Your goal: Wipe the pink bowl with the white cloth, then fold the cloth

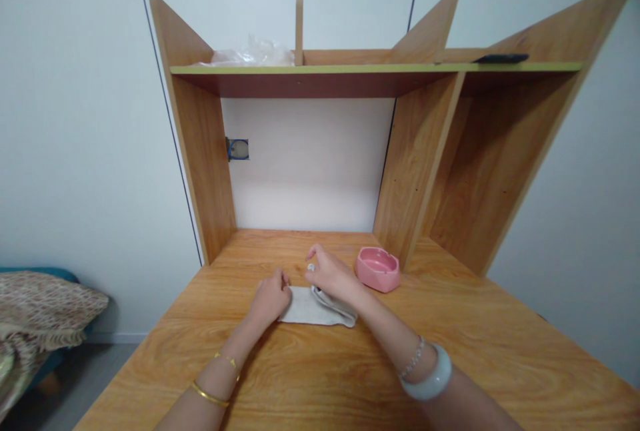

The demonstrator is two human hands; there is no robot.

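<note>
A light grey cloth [313,309] lies on the wooden desk in front of me, partly folded, with its right side doubled over and bunched. My left hand [273,296] is at the cloth's left end, fingers curled together against it. Over the cloth's far edge, my right hand [330,275] is bent into a pinch, with a raised fold of cloth just under its fingers. A small whitish item [311,267] shows at the right fingers; whether it is a ring or something held I cannot tell. The right hand and wrist hide part of the cloth.
A pink faceted ashtray [379,271] stands just right of my right hand. The desk [320,377] carries a wooden hutch [405,164] at the back, with clear plastic [255,53] and a dark flat object [501,58] on its shelf. A patterned throw [45,307] lies at far left.
</note>
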